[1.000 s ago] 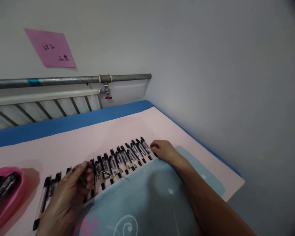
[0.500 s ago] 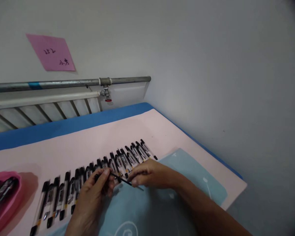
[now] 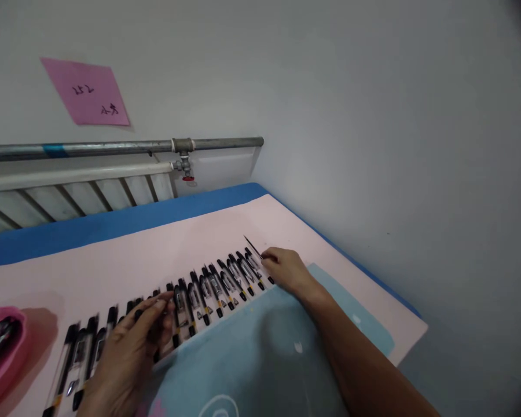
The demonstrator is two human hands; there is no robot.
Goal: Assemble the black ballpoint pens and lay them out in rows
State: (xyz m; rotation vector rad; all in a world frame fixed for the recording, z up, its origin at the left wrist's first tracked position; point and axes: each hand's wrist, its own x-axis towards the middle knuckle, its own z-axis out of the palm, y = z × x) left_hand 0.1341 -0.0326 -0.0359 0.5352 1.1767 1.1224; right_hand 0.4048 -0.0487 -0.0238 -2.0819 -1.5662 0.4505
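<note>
A long slanting row of clear pens with black caps and ends (image 3: 215,281) lies on the pink table cover. At the row's far right end, my right hand (image 3: 289,269) is closed on a slim dark pen refill (image 3: 252,245), whose thin end points up and left. My left hand (image 3: 128,341) is over the left-middle part of the row, thumb and fingers pinched together. A small dark rounded end shows at its knuckles; what it belongs to is hidden by the fingers. Several pens are covered by that hand.
A pink container (image 3: 21,353) with pens inside stands at the left edge. A light blue patterned mat (image 3: 252,353) covers the near side. Blue table edging (image 3: 156,212) borders the wall, with a radiator (image 3: 76,200) and pipe (image 3: 226,143) behind. A wall rises at right.
My right hand has moved up and right to the row's far end with the slim dark refill, which was between both hands before. My left hand has shifted left and slightly down.
</note>
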